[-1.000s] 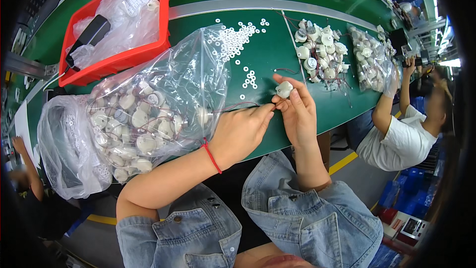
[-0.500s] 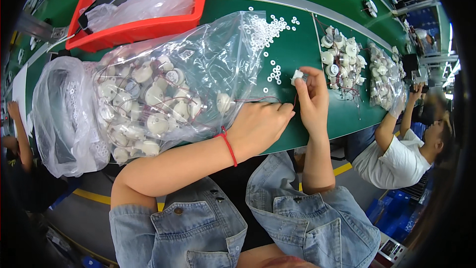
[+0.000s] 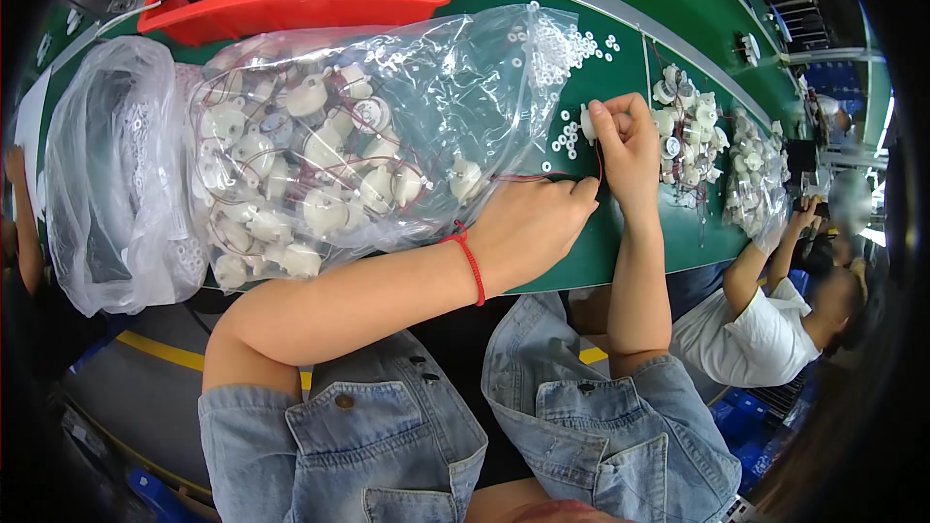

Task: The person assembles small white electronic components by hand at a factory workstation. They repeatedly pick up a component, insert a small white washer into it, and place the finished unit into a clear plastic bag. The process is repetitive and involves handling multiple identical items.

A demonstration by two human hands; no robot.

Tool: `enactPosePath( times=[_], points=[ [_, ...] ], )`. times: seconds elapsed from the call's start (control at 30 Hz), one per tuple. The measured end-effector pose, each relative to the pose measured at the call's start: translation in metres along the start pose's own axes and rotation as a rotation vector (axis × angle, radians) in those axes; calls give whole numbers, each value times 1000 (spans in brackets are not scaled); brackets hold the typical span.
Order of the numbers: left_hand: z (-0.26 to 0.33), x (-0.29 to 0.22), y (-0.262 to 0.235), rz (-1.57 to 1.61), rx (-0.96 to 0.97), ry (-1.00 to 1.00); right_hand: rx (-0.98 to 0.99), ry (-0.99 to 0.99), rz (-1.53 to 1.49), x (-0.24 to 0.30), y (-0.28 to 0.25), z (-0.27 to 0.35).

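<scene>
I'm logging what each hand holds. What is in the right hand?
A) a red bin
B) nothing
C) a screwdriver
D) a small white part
D: the right hand pinches a small white part above the green table, with thin wires running from it toward the left hand by the clear bag.
</scene>
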State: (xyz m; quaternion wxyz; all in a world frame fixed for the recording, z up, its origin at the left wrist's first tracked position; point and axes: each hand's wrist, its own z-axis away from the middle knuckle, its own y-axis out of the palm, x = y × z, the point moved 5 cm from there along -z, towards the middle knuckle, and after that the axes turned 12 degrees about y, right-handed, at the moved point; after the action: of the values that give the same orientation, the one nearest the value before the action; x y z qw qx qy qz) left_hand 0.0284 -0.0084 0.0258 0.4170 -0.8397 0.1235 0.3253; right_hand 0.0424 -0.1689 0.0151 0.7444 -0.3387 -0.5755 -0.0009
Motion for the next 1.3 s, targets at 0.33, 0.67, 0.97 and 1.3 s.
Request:
enactPosePath(
  times=[0.33,0.67,0.97,1.3],
  points=[
    [1,0,1,-26,-19,32,-64,12,53,3,2,1],
    [2,1,4,-42,-11,54,-115,-2,110,4,3,2],
    [3,2,7,-41,23,48,-177,-42,221,11,4,6],
    [4,1,9,-51,52,55,-308,-328,438,22,12,16]
  ],
)
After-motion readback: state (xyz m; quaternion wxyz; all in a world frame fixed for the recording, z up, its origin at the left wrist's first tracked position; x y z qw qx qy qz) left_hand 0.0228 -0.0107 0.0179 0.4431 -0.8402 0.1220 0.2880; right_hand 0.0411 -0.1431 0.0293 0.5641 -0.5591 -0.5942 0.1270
